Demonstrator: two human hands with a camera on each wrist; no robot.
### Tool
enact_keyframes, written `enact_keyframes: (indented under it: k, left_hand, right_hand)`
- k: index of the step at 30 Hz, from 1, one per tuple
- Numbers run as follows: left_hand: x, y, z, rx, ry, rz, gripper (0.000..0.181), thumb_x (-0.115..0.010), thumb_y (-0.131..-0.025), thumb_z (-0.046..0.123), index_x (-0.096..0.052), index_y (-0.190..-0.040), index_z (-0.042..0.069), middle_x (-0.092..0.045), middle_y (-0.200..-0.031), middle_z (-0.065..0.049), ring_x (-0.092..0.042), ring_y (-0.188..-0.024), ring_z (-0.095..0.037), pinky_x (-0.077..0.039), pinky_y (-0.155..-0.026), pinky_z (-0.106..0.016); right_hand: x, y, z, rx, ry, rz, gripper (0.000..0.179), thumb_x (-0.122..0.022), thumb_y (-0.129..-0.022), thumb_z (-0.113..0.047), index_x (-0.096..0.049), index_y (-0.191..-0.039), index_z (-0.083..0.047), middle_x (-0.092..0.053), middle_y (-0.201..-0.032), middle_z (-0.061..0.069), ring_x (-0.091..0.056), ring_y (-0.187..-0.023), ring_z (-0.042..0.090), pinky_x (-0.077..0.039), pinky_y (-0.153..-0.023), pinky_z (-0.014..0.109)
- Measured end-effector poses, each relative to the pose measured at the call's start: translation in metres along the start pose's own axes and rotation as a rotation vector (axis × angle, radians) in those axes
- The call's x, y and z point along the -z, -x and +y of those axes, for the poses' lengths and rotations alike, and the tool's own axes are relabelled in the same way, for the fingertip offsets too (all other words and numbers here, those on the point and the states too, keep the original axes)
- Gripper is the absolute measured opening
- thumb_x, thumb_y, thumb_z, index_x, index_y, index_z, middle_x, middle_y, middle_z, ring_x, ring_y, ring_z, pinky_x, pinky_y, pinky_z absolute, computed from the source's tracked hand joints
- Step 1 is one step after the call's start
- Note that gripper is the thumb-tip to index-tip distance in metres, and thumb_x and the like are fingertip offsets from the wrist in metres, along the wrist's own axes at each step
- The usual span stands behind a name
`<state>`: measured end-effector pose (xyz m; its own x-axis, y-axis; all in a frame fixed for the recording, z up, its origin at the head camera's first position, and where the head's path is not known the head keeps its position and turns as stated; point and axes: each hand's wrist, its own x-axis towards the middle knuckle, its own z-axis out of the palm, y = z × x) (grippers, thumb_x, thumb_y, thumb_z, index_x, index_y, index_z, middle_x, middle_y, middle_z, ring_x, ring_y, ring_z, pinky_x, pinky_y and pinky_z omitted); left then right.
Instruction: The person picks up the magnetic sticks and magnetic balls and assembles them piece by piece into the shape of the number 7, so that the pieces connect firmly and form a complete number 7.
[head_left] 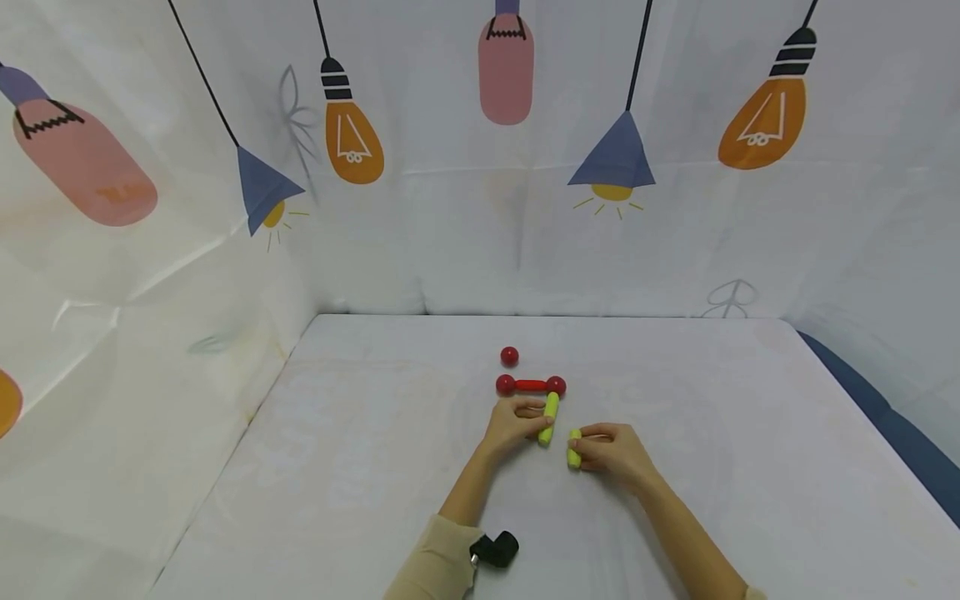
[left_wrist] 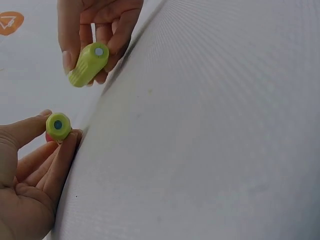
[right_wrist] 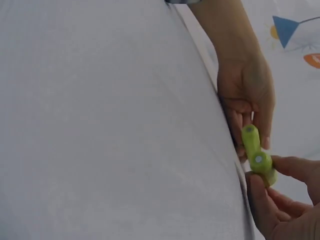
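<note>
My left hand [head_left: 513, 423] pinches a yellow-green stick [head_left: 549, 421] between thumb and fingers. The far end of that stick meets, or nearly meets, the right red ball [head_left: 556, 384]. This ball, a red stick [head_left: 531, 385] and a left red ball [head_left: 506, 384] form one straight row. Just to the right, my right hand [head_left: 615, 454] holds a second yellow-green stick [head_left: 573, 450] by its sides. In the left wrist view, this second stick [left_wrist: 90, 65] shows a pale round disc in its end. The two yellow-green sticks appear apart in the head view.
A loose red ball [head_left: 509, 357] lies behind the row. All of it is on a white table [head_left: 360, 483]. White sheets [head_left: 450, 242] printed with lamps hang at the back and left. Dark blue fabric [head_left: 885, 408] shows past the right edge.
</note>
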<state>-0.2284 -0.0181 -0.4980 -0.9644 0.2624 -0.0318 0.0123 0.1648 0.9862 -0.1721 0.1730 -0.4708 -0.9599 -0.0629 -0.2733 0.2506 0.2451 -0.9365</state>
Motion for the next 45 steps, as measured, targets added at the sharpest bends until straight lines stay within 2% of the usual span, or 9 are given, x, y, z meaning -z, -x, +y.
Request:
enact_keyframes:
  k: [5,13,20,23,27,32,38,45]
  left_hand:
    - [0.0,0.001,0.001,0.025,-0.003,0.007,0.03,-0.074,-0.081,0.012,-0.068,-0.106,-0.003,-0.071,-0.095,-0.017,-0.069,-0.087,-0.023,-0.056,-0.068,-0.028]
    - [-0.001,0.002,0.001,0.018,-0.001,0.014,0.029,-0.073,-0.081,0.009,-0.067,-0.106,-0.004,-0.07,-0.096,-0.018,-0.068,-0.086,-0.025,-0.056,-0.067,-0.03]
    - [0.001,0.016,0.031,0.022,-0.028,0.004,0.029,-0.069,-0.084,0.005,-0.064,-0.107,-0.01,-0.068,-0.097,-0.024,-0.068,-0.085,-0.028,-0.056,-0.067,-0.031]
    - [0.002,0.018,0.035,0.018,-0.026,0.0,0.03,-0.069,-0.083,0.005,-0.063,-0.107,-0.013,-0.068,-0.097,-0.026,-0.068,-0.084,-0.027,-0.056,-0.067,-0.031]
    - [0.001,0.012,0.023,0.013,0.0,0.012,0.03,-0.072,-0.081,0.005,-0.065,-0.105,-0.011,-0.068,-0.095,-0.025,-0.068,-0.082,-0.026,-0.056,-0.065,-0.03]
    - [-0.001,0.001,0.003,0.024,-0.002,0.024,0.029,-0.074,-0.079,0.008,-0.068,-0.104,-0.005,-0.07,-0.092,-0.019,-0.068,-0.079,-0.02,-0.055,-0.063,-0.027]
    - [-0.001,-0.001,0.0,0.04,-0.005,0.014,0.03,-0.076,-0.079,0.013,-0.068,-0.104,-0.003,-0.071,-0.093,-0.016,-0.068,-0.08,-0.019,-0.055,-0.064,-0.027]
    - [-0.001,0.0,0.0,0.024,-0.007,0.011,0.03,-0.075,-0.08,0.012,-0.068,-0.105,-0.003,-0.071,-0.093,-0.017,-0.068,-0.081,-0.021,-0.056,-0.065,-0.028]
  right_hand:
    - [0.011,-0.005,-0.002,-0.028,0.174,0.122,0.049,-0.072,-0.082,-0.022,-0.058,-0.115,0.012,-0.068,-0.092,0.016,-0.064,-0.071,0.015,-0.056,-0.066,0.03]
    - [0.018,-0.009,0.0,-0.021,0.243,0.18,0.046,-0.072,-0.082,-0.023,-0.061,-0.111,0.011,-0.069,-0.088,0.015,-0.063,-0.065,0.013,-0.052,-0.062,0.025]
    - [0.018,-0.011,0.001,0.011,0.28,0.213,0.042,-0.074,-0.08,-0.023,-0.065,-0.103,0.011,-0.069,-0.087,0.015,-0.062,-0.062,0.012,-0.051,-0.058,0.023]
    - [0.017,-0.012,0.002,0.037,0.317,0.223,0.041,-0.075,-0.079,-0.024,-0.066,-0.1,0.01,-0.069,-0.084,0.014,-0.061,-0.061,0.012,-0.05,-0.056,0.023]
    - [0.017,-0.014,0.003,0.09,0.367,0.228,0.036,-0.075,-0.079,-0.022,-0.068,-0.097,0.009,-0.07,-0.082,0.014,-0.062,-0.064,0.014,-0.05,-0.055,0.024]
    - [0.017,-0.014,0.002,0.15,0.426,0.216,0.03,-0.072,-0.081,-0.017,-0.069,-0.099,0.006,-0.07,-0.091,0.016,-0.062,-0.079,0.021,-0.05,-0.063,0.026]
    - [0.016,-0.014,0.002,0.193,0.42,0.168,0.028,-0.07,-0.082,-0.01,-0.067,-0.104,0.008,-0.069,-0.095,0.018,-0.064,-0.085,0.026,-0.053,-0.069,0.029]
    - [0.019,-0.014,0.003,0.248,0.414,0.133,0.026,-0.069,-0.083,-0.006,-0.066,-0.104,0.008,-0.068,-0.099,0.019,-0.064,-0.088,0.027,-0.051,-0.075,0.032]
